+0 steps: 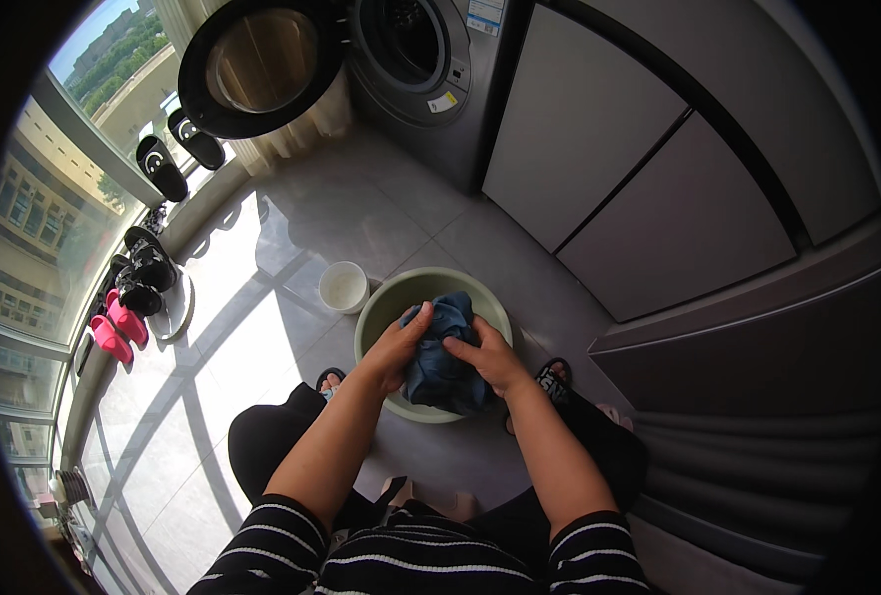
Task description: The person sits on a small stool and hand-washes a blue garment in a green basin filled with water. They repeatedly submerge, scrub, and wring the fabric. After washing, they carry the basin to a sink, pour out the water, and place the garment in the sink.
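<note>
A small white plastic cup is standing just beside the round pale green plastic basin on the grey tiled floor. Inside the basin, the left hand and right hand are both clenching the dark blue wet cloth.

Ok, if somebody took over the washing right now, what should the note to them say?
Left hand: gripping the dark blue garment on its left side.
Right hand: gripping the same garment on its right side.
Garment: bunched up over the pale green basin on the floor, white cup beside it.
Washing machine: door open.
Done: garment is in hand over the basin.
Left: cannot tell how clean it is.
</note>
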Available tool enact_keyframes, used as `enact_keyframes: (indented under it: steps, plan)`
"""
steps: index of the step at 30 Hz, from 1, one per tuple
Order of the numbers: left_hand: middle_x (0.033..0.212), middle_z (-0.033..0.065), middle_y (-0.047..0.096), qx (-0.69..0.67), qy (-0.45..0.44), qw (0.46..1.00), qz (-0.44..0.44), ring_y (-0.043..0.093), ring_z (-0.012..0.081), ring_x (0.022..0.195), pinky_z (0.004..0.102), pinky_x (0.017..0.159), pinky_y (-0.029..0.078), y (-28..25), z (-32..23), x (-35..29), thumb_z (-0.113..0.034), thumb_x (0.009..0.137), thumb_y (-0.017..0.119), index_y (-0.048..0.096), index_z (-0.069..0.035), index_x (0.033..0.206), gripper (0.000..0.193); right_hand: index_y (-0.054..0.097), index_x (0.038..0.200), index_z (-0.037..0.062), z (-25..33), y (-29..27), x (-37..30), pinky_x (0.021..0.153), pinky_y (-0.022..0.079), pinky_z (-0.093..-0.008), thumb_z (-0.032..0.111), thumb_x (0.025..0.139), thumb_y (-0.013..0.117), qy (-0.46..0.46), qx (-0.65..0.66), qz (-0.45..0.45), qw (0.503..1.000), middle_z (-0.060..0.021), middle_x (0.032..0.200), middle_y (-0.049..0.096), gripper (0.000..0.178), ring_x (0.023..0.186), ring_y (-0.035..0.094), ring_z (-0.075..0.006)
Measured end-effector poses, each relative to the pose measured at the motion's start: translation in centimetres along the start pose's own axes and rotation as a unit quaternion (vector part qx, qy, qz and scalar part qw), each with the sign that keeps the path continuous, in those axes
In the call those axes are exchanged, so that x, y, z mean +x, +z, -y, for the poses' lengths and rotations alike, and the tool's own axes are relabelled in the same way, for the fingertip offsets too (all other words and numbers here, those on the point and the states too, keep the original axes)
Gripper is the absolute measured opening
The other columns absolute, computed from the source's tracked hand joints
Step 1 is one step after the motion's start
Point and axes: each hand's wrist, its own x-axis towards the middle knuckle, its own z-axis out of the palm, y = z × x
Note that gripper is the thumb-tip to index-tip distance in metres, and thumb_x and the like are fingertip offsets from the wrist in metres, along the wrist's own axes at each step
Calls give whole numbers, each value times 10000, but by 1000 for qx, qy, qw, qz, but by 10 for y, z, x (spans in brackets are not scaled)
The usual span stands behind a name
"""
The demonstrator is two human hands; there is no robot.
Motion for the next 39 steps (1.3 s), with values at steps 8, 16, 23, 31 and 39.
enact_keyframes:
  steps: [8, 16, 23, 31, 39]
  plan:
    - [1188, 90, 524, 238, 103, 965, 24, 488, 199, 1116, 309, 964, 375, -6, -12, -10, -70, 637, 791, 433, -45, 1244, 704, 572, 1005, 23, 8, 0, 2, 872, 424, -272, -18, 790, 596, -149, 146, -129, 969, -49, 989, 611, 220, 939, 564, -137]
    - [1071, 44, 571, 203, 261, 943, -31, 525, 143, 1008, 249, 886, 392, -21, -13, 2, 44, 706, 669, 502, -40, 1107, 442, 537, 1052, 41, 27, -16, -2, 951, 387, -335, -93, 729, 540, -177, 190, -105, 960, -90, 1052, 582, 349, 1010, 545, -208]
    - [1068, 95, 539, 309, 417, 854, -37, 452, 218, 1154, 277, 919, 346, -28, 0, 9, 100, 649, 598, 405, -64, 755, 275, 366, 1294, 27, 52, 7, -16, 1000, 321, -331, 103, 700, 716, -145, 12, 80, 986, -97, 1197, 487, 694, 1117, 468, -203]
    - [981, 32, 514, 215, 223, 934, 176, 495, 154, 982, 244, 821, 387, -14, 6, -4, 118, 686, 549, 372, -90, 730, 275, 182, 1436, 109, 21, 13, -10, 1032, 271, -326, 196, 664, 806, -99, -84, 79, 988, -111, 1326, 390, 997, 1231, 361, -209]
    - [850, 24, 533, -5, 154, 987, 49, 541, 126, 753, 236, 643, 459, -25, -7, 0, 113, 722, 504, 440, -108, 822, 251, 625, 815, 3, 29, -11, 1, 677, 450, -264, 208, 733, 752, -50, -327, -163, 929, -9, 825, 626, 255, 753, 566, -100]
